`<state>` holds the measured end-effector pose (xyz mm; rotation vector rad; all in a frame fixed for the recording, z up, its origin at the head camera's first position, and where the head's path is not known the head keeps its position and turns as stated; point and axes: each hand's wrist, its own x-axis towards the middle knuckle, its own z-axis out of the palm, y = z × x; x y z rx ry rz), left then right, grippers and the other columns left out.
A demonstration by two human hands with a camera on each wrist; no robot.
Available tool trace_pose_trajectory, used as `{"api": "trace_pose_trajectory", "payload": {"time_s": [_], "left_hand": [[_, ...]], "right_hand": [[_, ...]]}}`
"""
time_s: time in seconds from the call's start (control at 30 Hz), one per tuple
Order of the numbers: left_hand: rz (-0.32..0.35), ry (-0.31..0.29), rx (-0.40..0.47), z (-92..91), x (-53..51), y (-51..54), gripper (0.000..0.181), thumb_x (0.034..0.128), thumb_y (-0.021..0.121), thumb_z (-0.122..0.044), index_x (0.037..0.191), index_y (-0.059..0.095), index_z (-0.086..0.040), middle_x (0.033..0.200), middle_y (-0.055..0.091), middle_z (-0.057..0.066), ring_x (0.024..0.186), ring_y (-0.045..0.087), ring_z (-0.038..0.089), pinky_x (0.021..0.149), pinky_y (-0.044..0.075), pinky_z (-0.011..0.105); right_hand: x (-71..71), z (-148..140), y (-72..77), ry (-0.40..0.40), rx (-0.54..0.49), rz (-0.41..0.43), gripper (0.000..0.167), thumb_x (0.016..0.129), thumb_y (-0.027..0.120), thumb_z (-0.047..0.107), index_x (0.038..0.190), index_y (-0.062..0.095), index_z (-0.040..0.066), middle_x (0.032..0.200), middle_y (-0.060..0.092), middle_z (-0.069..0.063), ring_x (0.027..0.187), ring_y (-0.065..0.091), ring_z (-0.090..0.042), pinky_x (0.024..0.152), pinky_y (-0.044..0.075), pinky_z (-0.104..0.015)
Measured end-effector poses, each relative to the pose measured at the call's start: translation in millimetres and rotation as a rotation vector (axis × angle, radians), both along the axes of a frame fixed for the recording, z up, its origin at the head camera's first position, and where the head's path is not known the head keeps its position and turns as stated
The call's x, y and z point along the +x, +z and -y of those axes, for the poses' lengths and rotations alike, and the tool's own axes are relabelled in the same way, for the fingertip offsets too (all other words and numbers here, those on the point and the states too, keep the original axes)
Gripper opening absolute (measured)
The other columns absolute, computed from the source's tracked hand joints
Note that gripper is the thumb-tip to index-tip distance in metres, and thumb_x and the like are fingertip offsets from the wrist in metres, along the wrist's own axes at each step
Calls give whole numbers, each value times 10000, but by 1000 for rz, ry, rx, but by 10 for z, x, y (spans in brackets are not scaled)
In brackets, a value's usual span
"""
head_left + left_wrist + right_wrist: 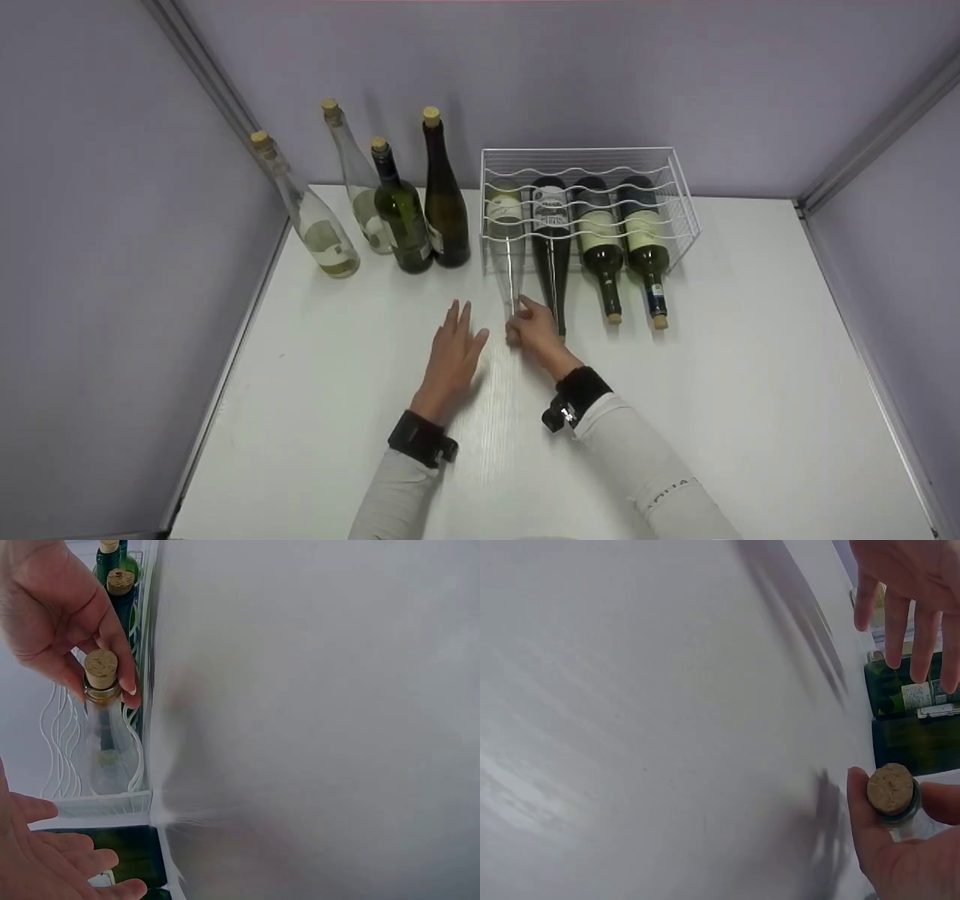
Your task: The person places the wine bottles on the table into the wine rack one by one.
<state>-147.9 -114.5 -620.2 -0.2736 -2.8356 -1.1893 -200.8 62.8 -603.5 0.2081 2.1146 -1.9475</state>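
A clear glass wine bottle [509, 262] lies in the leftmost slot of a white wire wine rack [577, 149], neck toward me. My right hand [537, 327] pinches that neck between thumb and fingers, just below the cork [890, 788]. In the left wrist view the same cork [101, 667] shows between the right hand's fingers. My left hand [448, 358] hovers left of the neck with fingers extended, holding nothing. Beside the clear bottle lies a dark bottle [553, 262], its neck end partly hidden by the right hand.
Two green bottles [602, 259] [648, 257] lie in the rack's right slots. Left of the rack stand a brown bottle [444, 195], a green bottle [403, 214] and two clear bottles [315, 221] [351, 161], all corked. Walls border the white table [315, 420] at the back and sides.
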Motion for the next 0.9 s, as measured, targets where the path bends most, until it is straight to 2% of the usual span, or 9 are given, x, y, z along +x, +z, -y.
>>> {"api": "trace_pose_trajectory", "payload": {"time_s": [0.17,0.33,0.6,0.8,0.9], "left_hand": [[6,5,4,-2,2,-2,717,1042,286,-543,1562,217,-55,1605,141,208,1439,211,391,1150,164,541],[2,1,-5,-8,-3,-1,707,1047,290,-529,1560,219,-48,1602,146,215,1436,216,396,1147,174,544],[-1,-1,-16,-11,-2,3,690,1052,304,-502,1559,217,-42,1601,148,215,1440,207,391,1146,179,543],[-3,0,-14,-4,-5,0,699,1051,292,-514,1558,220,-38,1600,148,219,1440,203,395,1146,176,542],[-2,0,-17,1,1,0,699,1051,292,-513,1557,220,-35,1601,147,218,1443,194,396,1147,172,544]], "right_hand": [[-17,-11,-18,-2,-107,24,650,886,494,-131,1501,294,-64,918,609,-199,635,544,-211,625,510,-357],[-30,-20,-23,7,-185,65,635,918,464,-136,1514,260,-59,915,576,-185,649,514,-203,627,488,-338],[-53,-8,1,6,-186,105,629,922,480,-120,1512,274,-55,1030,581,-247,694,535,-200,628,482,-323],[-70,16,-18,14,-199,92,595,924,480,-124,1494,321,-56,944,594,-213,647,520,-191,616,494,-329],[-68,29,-20,15,-210,94,590,929,484,-117,1493,323,-57,970,596,-233,659,526,-194,617,494,-329]]}}
